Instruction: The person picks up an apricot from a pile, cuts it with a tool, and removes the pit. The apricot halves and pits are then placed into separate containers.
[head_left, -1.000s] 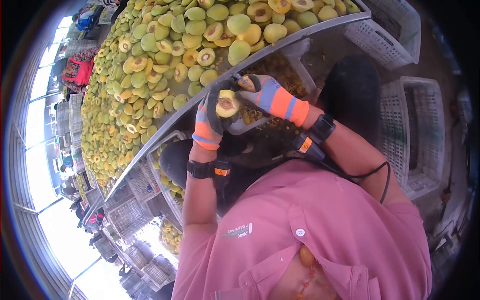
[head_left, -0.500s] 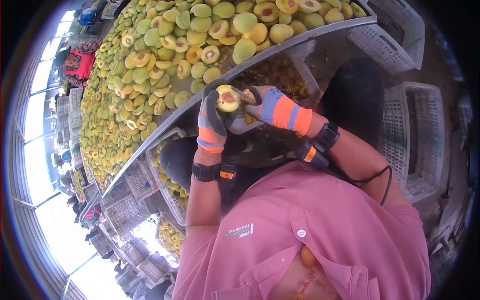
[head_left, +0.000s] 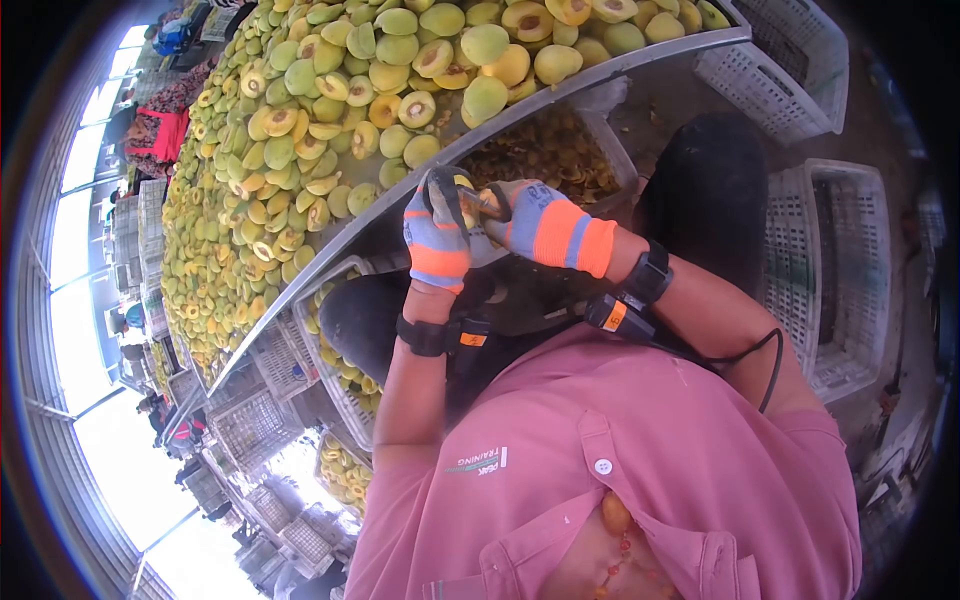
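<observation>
My left hand, in a grey and orange glove, is closed around a peach half just past the table's metal edge. The glove's fingers cover most of the fruit, and a strip of yellow flesh shows. My right hand, gloved alike, is closed on a small metal tool, which meets the fruit's cut side. The tool's shape is mostly hidden by the fingers. Beyond my hands, many green-yellow peach halves are heaped on the table, some showing brown pits or hollows.
Below the table edge is a bin of brownish scraps. White plastic crates stand to my right. Another crate with peach pieces is by my left knee. A person in a red garment is at the far left.
My left hand has turned and its fingers have wrapped over the peach half, hiding its cut face. Both hands have shifted slightly to the right, with the tool now against the fruit.
</observation>
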